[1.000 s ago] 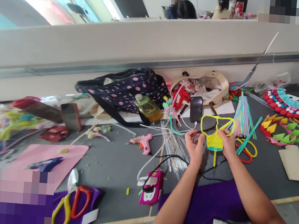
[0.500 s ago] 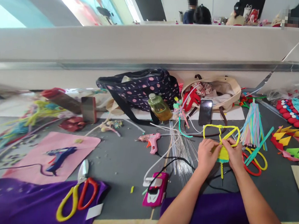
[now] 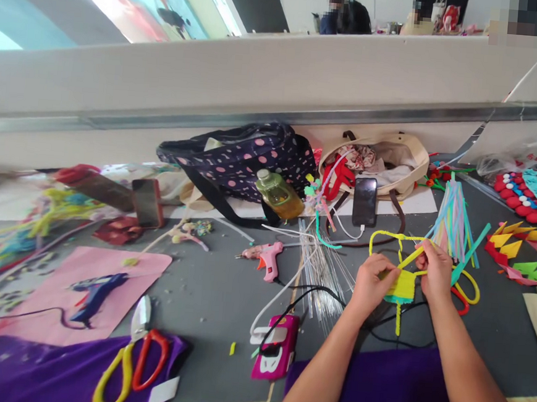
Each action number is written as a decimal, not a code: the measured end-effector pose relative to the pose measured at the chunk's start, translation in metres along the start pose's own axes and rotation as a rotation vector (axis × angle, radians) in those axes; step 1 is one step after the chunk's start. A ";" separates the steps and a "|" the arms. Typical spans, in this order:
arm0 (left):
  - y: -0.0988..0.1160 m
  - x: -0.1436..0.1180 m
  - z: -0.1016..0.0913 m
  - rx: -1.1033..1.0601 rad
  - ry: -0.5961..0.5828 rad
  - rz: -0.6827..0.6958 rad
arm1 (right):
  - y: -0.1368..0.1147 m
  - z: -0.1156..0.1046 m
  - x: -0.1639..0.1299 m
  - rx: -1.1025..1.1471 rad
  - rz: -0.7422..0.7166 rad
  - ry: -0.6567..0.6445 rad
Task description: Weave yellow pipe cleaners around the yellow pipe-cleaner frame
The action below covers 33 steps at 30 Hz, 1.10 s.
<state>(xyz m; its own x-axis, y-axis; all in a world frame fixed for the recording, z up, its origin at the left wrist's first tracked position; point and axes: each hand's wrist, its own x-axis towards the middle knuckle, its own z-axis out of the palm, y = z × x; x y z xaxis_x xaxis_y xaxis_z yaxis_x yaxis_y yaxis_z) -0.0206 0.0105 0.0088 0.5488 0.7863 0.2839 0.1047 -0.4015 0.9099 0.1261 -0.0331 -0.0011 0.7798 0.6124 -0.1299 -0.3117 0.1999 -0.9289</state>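
Note:
Both hands are on a yellow pipe-cleaner craft (image 3: 402,287), which has a flat woven-looking block with a teal lower edge, a stem hanging below and a bent loop frame above. My left hand (image 3: 372,283) pinches the left side of the block. Fingers of my right hand (image 3: 436,270) are closed on a yellow pipe cleaner (image 3: 411,258) that slants across the frame. Just behind my right hand lie red-and-yellow-handled scissors (image 3: 470,287), partly hidden, with teal strips (image 3: 471,257) across them.
Left of my arms are a magenta power strip (image 3: 279,350), a pink glue gun (image 3: 266,258) and a bundle of clear sticks (image 3: 323,273). Other scissors (image 3: 128,357) and a blue glue gun (image 3: 98,299) lie farther left. Bags, a bottle (image 3: 279,194) and a phone (image 3: 365,202) line the back.
My right hand has moved up and right, away from the left hand, with the yellow pipe cleaner. The woven block shows more now. The view has shifted slightly.

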 end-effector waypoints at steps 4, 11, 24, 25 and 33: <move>0.003 0.000 -0.002 0.086 0.017 0.033 | -0.004 0.001 -0.002 -0.055 -0.076 0.037; 0.006 0.000 -0.004 0.091 0.023 0.030 | -0.013 0.003 -0.004 0.010 -0.068 0.013; 0.007 0.000 -0.006 -0.146 0.210 0.052 | -0.014 0.004 -0.007 0.100 -0.008 -0.036; 0.009 -0.001 -0.005 -0.161 0.252 0.061 | -0.014 0.004 -0.007 0.108 -0.002 -0.038; 0.013 0.003 -0.003 -0.983 0.143 -0.427 | -0.017 0.001 -0.004 0.183 0.009 -0.051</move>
<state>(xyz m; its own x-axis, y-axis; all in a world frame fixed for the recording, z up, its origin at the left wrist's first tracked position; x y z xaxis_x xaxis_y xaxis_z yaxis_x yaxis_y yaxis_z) -0.0202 0.0088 0.0228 0.5164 0.8449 -0.1395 -0.4821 0.4215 0.7681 0.1272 -0.0382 0.0156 0.7494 0.6518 -0.1162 -0.4158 0.3268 -0.8487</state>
